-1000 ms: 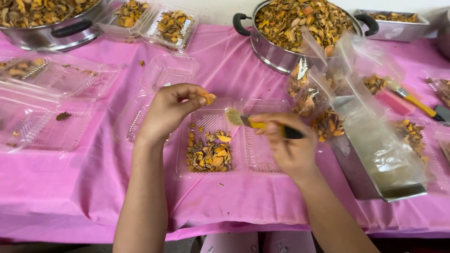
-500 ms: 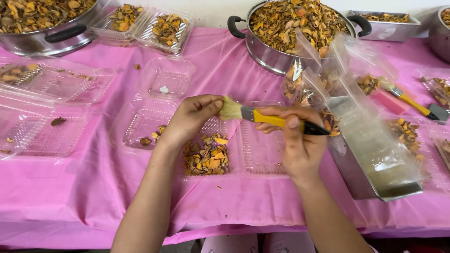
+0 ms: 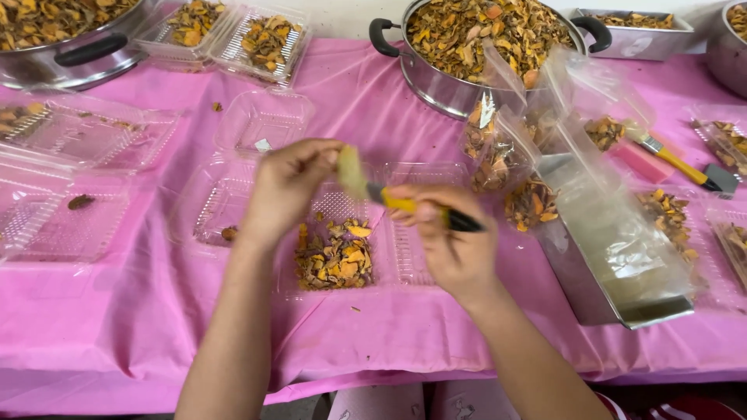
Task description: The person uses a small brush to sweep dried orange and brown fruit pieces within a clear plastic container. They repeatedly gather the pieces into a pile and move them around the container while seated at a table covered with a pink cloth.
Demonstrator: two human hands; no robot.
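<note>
While the right hand [image 3: 447,249] pinches the yellow-handled brush [image 3: 405,204] mid-handle, its bristles meet a small dried piece, mostly hidden in the left hand's [image 3: 292,183] curled fingertips, above the clear tray [image 3: 405,257]. Such a piece looks light and brittle; an edge hold seems safest.

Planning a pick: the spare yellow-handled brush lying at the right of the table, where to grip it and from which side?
Grip the spare brush mid-handle, coming from above. It lies flat on the pink cloth, its handle bare, bristles pointing up-left toward a clear bag. Pinch across the narrow handle; the bristle end looks crowded.
</note>
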